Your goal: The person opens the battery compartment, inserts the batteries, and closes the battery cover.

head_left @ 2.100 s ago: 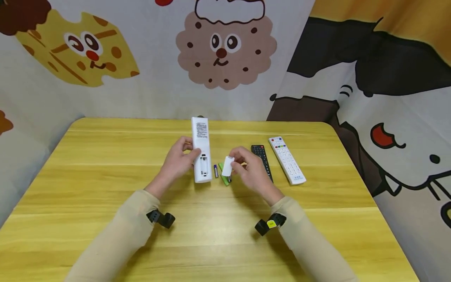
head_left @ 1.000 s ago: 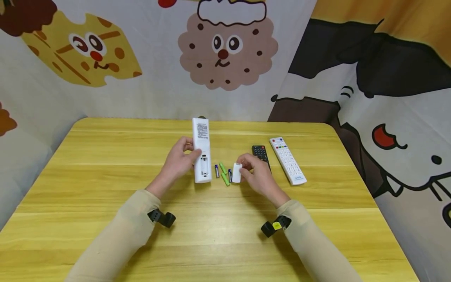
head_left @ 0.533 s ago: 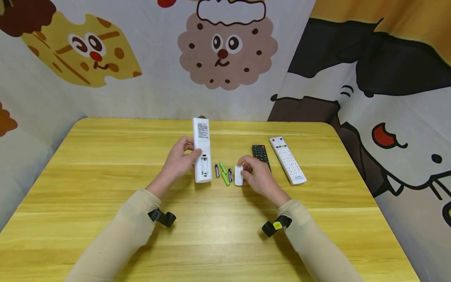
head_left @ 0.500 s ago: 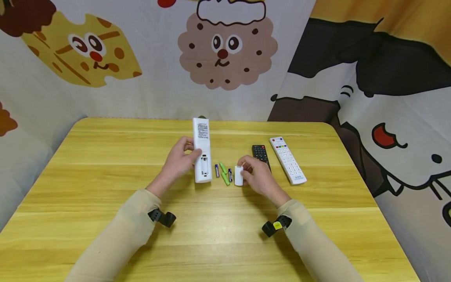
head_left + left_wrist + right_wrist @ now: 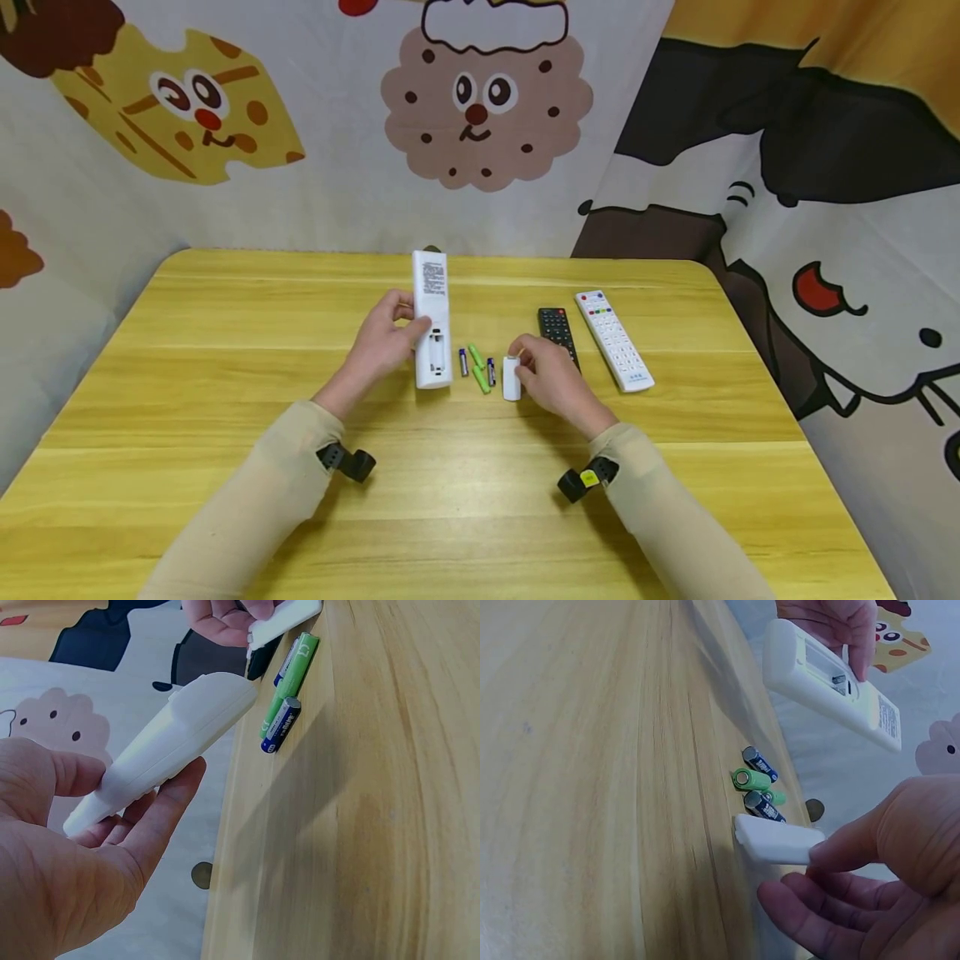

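Nearest, toward the bottom of the head view, we wear two wrist cameras [image 5: 357, 466] above the bare tabletop [image 5: 465, 517]. Just right of centre, our right hand [image 5: 552, 381] pinches the white cover [image 5: 512, 380] between thumb and fingers, low by the wood; whether its lower edge touches we cannot tell. We judge the step in hand to be laying this cover down. We would do it best by lowering it flat, then parting the fingers softly, so that it does not nudge the batteries [image 5: 491, 372] near it. Left of centre, our left hand [image 5: 380, 340] grips the white handset [image 5: 430, 304] by its sides, thumb on its back; a light, steady hold should do.

Counting outward, we have one cover; four batteries just below centre, two blue and two green; one handset with an uncovered bay [image 5: 437, 355], where we see no battery; and, right of centre, two face-up remotes, one black [image 5: 556, 327] and one white [image 5: 615, 340].
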A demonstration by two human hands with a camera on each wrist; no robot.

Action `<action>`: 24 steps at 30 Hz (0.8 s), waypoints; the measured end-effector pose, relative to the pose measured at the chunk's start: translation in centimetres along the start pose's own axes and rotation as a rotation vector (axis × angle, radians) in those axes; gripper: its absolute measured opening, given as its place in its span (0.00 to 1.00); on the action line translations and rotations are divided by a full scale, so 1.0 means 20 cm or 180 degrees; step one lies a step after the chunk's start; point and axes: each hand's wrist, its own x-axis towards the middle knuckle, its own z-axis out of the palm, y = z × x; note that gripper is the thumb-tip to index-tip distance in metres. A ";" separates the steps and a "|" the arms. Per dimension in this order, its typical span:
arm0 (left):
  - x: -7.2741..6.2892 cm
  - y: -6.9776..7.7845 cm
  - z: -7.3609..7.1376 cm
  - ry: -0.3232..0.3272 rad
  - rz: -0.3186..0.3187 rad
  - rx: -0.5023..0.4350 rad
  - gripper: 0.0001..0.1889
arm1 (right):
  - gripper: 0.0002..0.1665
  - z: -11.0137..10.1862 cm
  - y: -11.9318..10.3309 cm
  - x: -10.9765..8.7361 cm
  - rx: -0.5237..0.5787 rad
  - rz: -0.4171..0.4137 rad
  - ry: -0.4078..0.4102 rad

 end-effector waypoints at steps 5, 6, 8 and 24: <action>0.00 0.00 0.00 0.0000 0.0001 0.0041 0.15 | 0.11 0.00 0.00 0.01 -0.0256 -0.0009 -0.0032; -0.01 0.00 0.00 0.0000 0.0000 0.0045 0.15 | 0.11 0.00 0.00 0.01 -0.0292 -0.0011 -0.0035; -0.01 0.00 0.00 -0.0003 0.0007 0.0052 0.15 | 0.12 0.01 0.00 0.01 -0.0366 -0.0026 -0.0036; -0.01 0.00 0.00 0.0006 0.0010 0.0077 0.15 | 0.09 0.03 0.00 0.00 -0.0564 -0.0150 0.0024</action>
